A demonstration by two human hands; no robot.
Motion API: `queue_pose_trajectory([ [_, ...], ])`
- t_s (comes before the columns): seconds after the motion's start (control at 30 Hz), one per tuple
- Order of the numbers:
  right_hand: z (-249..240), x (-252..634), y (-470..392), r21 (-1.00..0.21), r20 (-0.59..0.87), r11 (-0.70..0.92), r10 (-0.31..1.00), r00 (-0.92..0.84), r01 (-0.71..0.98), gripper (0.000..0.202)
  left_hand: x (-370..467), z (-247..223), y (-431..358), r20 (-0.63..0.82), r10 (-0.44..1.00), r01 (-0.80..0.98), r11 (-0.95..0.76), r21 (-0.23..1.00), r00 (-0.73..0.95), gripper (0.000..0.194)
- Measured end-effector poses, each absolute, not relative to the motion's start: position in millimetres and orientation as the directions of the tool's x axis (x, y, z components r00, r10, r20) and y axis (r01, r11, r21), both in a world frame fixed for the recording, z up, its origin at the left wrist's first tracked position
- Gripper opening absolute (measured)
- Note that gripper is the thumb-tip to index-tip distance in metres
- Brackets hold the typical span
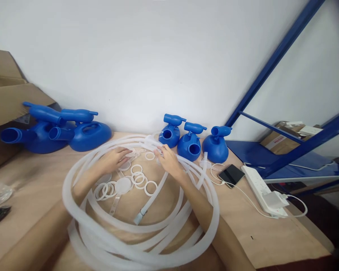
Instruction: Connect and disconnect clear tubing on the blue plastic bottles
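Note:
A loose coil of translucent white plastic tubing (142, 256) lies around both my forearms. Inside it my left hand (114, 160) reaches over clear plastic caps and white rings, its fingers stretched out and apart. Near the far side of the coil, my right hand (168, 162) has its thumb and fingers closed together; a pale bit shows under the thumb, but what they grip is hidden. A tube end with a grey tip (138, 217) runs down from beneath that hand. Several white rings (139, 180) and a round translucent cap (123, 185) with a strap lie between the hands.
Blue plastic urinal bottles stand along the wall, some at left (90, 136), others at right (216, 148). A cardboard box (14, 101) is at far left. On the right lie a phone (231, 175) and a power strip (257, 184) with a cable, beside a blue metal frame (274, 64).

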State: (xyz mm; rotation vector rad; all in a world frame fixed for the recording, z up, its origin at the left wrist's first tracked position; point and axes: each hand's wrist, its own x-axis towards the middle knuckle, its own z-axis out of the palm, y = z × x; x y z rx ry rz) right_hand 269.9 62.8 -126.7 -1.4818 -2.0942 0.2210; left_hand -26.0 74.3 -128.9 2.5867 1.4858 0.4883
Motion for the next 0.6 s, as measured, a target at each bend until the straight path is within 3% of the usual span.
queue_pose_trajectory([
  [0.1, -121.3, 270.1, 68.7, -0.472, 0.320, 0.295, 0.936, -0.150, 0.831, 0.053, -46.6, -140.7, 44.8, 0.238, 0.812, 0.784, -0.579, 0.225, 0.532, 0.058],
  [0.3, -134.5, 277.4, 78.1, -0.323, 0.283, 0.315, 0.932, -0.227, 0.893, 0.045, -143.0, -166.0, -30.5, 0.158, 0.853, 0.824, -0.521, 0.222, 0.497, 0.048],
  [0.4, -140.6, 283.7, 77.1, -0.288, 0.302, 0.360, 0.913, -0.273, 0.887, 0.037, -183.1, -163.5, -67.0, 0.104, 0.953, 0.924, -0.302, 0.235, 0.285, 0.048],
  [0.47, -140.4, 286.9, 74.1, -0.271, 0.291, 0.413, 0.896, -0.335, 0.870, 0.035, -183.7, -152.4, -84.8, 0.165, 0.981, 0.953, -0.142, 0.267, 0.100, 0.052],
  [0.57, -137.3, 289.9, 67.5, -0.227, 0.259, 0.501, 0.858, -0.444, 0.836, 0.034, -140.5, -128.8, -106.9, 0.327, 0.945, 0.925, -0.114, 0.363, -0.012, 0.063],
  [0.6, -136.8, 290.7, 65.3, -0.214, 0.254, 0.523, 0.845, -0.470, 0.825, 0.034, -117.8, -122.6, -115.6, 0.350, 0.936, 0.913, -0.168, 0.372, 0.030, 0.067],
])
